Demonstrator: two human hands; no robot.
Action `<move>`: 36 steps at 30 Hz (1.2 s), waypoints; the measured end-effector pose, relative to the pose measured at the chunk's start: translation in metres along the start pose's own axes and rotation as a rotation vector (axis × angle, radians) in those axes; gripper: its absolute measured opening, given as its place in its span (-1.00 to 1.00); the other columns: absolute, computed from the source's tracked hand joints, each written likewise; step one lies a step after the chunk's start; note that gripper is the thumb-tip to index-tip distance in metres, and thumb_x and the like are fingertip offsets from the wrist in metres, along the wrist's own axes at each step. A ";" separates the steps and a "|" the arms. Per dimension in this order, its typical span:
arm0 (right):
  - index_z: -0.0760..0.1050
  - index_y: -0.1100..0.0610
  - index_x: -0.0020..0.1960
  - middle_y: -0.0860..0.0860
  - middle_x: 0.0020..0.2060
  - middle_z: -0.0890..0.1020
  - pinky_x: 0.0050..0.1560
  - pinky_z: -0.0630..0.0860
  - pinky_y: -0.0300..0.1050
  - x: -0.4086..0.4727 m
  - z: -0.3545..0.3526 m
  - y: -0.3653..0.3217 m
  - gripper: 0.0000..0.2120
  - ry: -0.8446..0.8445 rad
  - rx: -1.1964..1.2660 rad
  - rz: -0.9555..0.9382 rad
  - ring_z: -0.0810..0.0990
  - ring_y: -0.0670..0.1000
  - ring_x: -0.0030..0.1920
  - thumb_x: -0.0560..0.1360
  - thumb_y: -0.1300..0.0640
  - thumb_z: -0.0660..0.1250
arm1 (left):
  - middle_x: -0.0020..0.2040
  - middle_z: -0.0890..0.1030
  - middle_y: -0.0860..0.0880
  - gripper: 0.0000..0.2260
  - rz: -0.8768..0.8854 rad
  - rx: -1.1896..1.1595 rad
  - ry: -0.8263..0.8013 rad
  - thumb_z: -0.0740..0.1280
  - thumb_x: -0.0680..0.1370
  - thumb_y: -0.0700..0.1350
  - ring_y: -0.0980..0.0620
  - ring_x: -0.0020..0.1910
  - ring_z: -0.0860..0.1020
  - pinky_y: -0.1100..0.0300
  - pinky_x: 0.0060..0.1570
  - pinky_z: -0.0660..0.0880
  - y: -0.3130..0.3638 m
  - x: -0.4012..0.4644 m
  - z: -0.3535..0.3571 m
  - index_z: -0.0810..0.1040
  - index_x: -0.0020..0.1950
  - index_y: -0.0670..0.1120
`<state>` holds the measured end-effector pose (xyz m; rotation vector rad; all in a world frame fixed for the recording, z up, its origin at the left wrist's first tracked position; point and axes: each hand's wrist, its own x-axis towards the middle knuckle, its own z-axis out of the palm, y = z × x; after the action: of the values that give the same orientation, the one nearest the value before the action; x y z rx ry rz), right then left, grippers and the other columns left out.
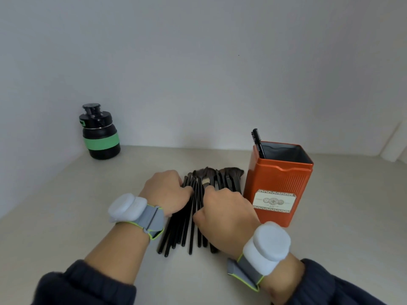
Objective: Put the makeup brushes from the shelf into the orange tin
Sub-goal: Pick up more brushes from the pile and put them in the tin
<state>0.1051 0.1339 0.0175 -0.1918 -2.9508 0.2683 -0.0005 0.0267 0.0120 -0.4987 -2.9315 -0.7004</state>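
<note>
both hands (226, 213) on brushes (191, 225) beside orange tin (278, 183); label unreadable.

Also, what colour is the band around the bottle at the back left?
Green, on the black bottle; head view.

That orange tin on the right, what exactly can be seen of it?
The orange tin is a tall, square-cornered box that looks like painted metal, with fine vertical ribs, a stepped rim and a dark inside. A cream label with round emblems sits low on its front. It stands upright and lidless on the pale shelf, right of the pile of brushes. One black brow brush leans in its back left corner. Neither hand clearly touches it.
</note>
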 end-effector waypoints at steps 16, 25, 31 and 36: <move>0.38 0.05 -0.01 -0.01 -0.30 0.56 -0.27 0.55 0.01 -0.009 -0.012 0.011 -0.90 0.269 0.261 -0.032 0.58 0.12 -0.28 0.52 0.05 0.16 | -0.21 0.70 -0.15 -0.77 -0.001 -0.210 0.003 0.34 0.44 -0.03 -0.13 -0.22 0.66 -0.01 -0.22 0.63 0.002 0.002 0.004 0.65 -0.16 -0.19; 0.53 0.04 -0.01 -0.03 -0.35 0.59 -0.23 0.52 0.04 -0.014 -0.022 0.016 -0.78 0.361 0.423 -0.184 0.59 0.03 -0.30 0.63 -0.03 0.17 | -0.30 0.62 0.11 -0.95 0.012 -0.445 0.150 0.33 0.50 -0.05 0.13 -0.26 0.56 0.25 -0.32 0.36 0.004 0.004 -0.006 0.58 -0.12 0.08; 0.56 0.02 -0.02 -0.06 -0.44 0.53 -0.35 0.45 -0.10 -0.019 -0.022 0.016 -0.82 0.428 0.536 -0.245 0.54 -0.03 -0.37 0.61 -0.01 0.23 | -0.27 0.62 0.04 -0.93 0.040 -0.536 0.240 0.33 0.54 -0.04 0.13 -0.28 0.54 0.22 -0.33 0.34 0.007 0.002 -0.013 0.60 -0.10 0.02; 0.60 0.02 0.00 -0.13 -0.49 0.46 -0.41 0.38 -0.27 -0.026 -0.031 0.017 -0.86 0.547 0.639 -0.309 0.50 -0.06 -0.42 0.56 0.03 0.28 | -0.48 0.47 0.08 -0.85 0.058 -0.984 0.185 0.32 0.56 -0.11 0.10 -0.56 0.38 0.26 -0.57 0.30 0.021 -0.010 -0.022 0.59 -0.20 -0.03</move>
<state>0.1383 0.1523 0.0401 0.2373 -2.1816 0.9150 0.0163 0.0314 0.0384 -0.5163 -2.2023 -2.0266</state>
